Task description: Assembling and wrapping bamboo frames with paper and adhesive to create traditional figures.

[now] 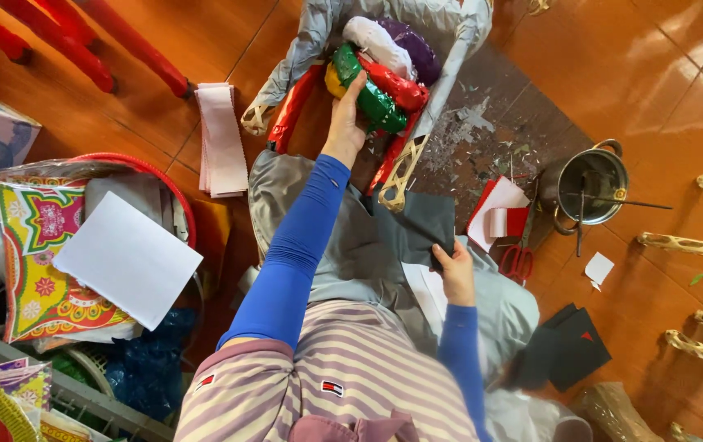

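two hands, green roll slanting down-right

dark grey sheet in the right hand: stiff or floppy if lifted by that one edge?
Likely floppy: the dark grey sheet looks thin and already bends over the lap where the right hand pinches its edge. Probably light, so it should lift easily but droop and may crease.

floor: glossy orange tile | pot: shiny metal | rolls: glossy foil paper | sheet: matt dark paper | sleeves: smooth blue cloth
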